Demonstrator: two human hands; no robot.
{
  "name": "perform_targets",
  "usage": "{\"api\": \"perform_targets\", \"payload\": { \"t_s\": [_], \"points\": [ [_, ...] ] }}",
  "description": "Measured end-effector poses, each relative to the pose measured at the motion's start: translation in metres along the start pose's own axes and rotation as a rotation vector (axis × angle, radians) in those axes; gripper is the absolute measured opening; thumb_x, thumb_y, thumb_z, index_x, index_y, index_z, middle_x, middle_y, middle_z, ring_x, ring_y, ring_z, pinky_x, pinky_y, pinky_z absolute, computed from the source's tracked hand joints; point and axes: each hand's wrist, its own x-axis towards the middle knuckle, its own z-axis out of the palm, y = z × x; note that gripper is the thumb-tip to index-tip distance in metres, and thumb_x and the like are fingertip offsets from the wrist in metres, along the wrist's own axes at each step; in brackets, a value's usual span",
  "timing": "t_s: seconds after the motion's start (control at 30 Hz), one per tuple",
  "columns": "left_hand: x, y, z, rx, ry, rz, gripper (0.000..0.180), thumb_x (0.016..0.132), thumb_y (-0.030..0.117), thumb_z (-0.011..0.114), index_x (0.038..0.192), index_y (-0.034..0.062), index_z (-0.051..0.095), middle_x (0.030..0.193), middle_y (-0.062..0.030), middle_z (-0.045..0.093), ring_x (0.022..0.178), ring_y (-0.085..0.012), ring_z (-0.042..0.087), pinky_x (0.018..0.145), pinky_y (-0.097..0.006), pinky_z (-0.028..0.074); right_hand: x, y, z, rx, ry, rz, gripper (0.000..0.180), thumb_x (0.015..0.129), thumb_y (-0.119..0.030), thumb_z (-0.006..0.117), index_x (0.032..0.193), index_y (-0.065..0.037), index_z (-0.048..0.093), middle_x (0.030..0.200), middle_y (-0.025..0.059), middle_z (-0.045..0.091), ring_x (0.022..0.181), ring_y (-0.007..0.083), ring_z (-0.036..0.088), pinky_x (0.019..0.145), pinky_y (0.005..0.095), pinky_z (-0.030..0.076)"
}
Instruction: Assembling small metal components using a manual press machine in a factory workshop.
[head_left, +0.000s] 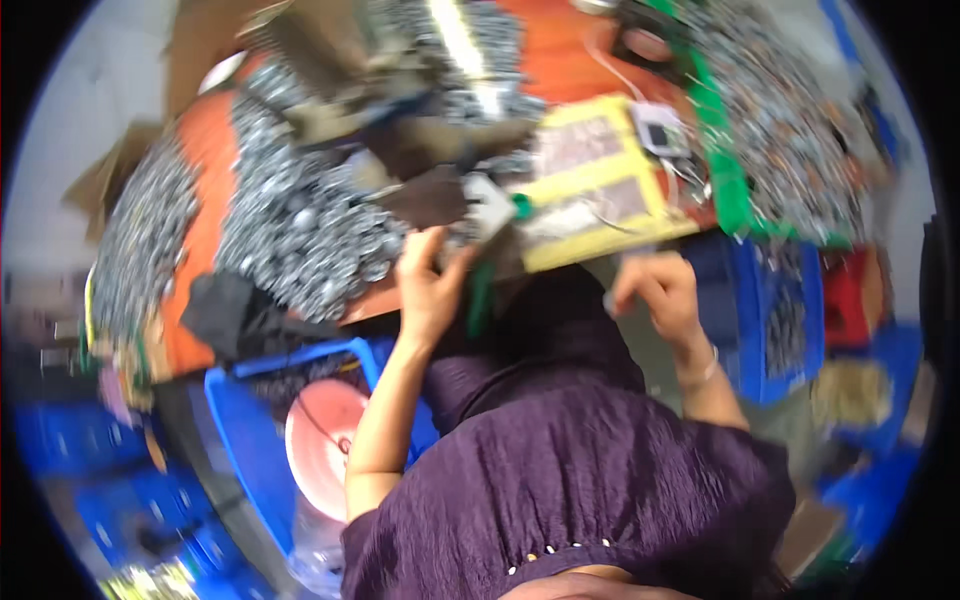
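The picture is blurred. My left hand (428, 285) reaches to the near edge of an orange table (205, 190), fingers closed around a small pale piece (487, 205) beside a heap of small shiny metal parts (300, 215). My right hand (660, 290) hovers below a yellow fixture board (600, 180), fingertips pinched together; I cannot make out whether anything small is in them. A bracelet sits on that wrist. A purple garment (560, 450) covers my lap.
More metal parts lie at the left (140, 235) and far right (790, 130). A green strip (725, 170) runs beside the board. A blue crate (265, 440) holds a pink round lid (320, 440); another blue bin (775, 310) stands right. Dark brown pieces (430, 150) pile centrally.
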Motion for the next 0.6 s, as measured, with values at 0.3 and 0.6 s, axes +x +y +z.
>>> {"api": "perform_targets", "payload": {
  "t_s": [0.3,0.6],
  "points": [
    [0.094,-0.058,-0.152,0.552,0.462,0.098,0.02,0.081,0.007,0.064,0.1,0.0011,0.066,0.096,-0.0133,0.068,0.088,-0.0266,0.065,0.082,-0.034,0.048,-0.01,-0.001,-0.004,-0.048,-0.175,0.164,0.016,0.085,-0.002,0.053,0.092,0.004,0.066,0.069,0.008,0.063,0.061,0.0116,0.059,0.058,0.0233,0.044],
    [0.201,-0.137,-0.193,0.885,0.25,-0.05,0.029,0.068,0.032,0.07,0.086,0.009,0.067,0.085,-0.0156,0.067,0.084,-0.032,0.065,0.07,-0.044,0.05,-0.012,0.012,0.015,0.008,-0.086,0.172,0.017,0.089,-0.002,0.052,0.082,0.007,0.065,0.066,0.0067,0.059,0.06,0.0118,0.057,0.059,0.0219,0.043]
  ]
}}
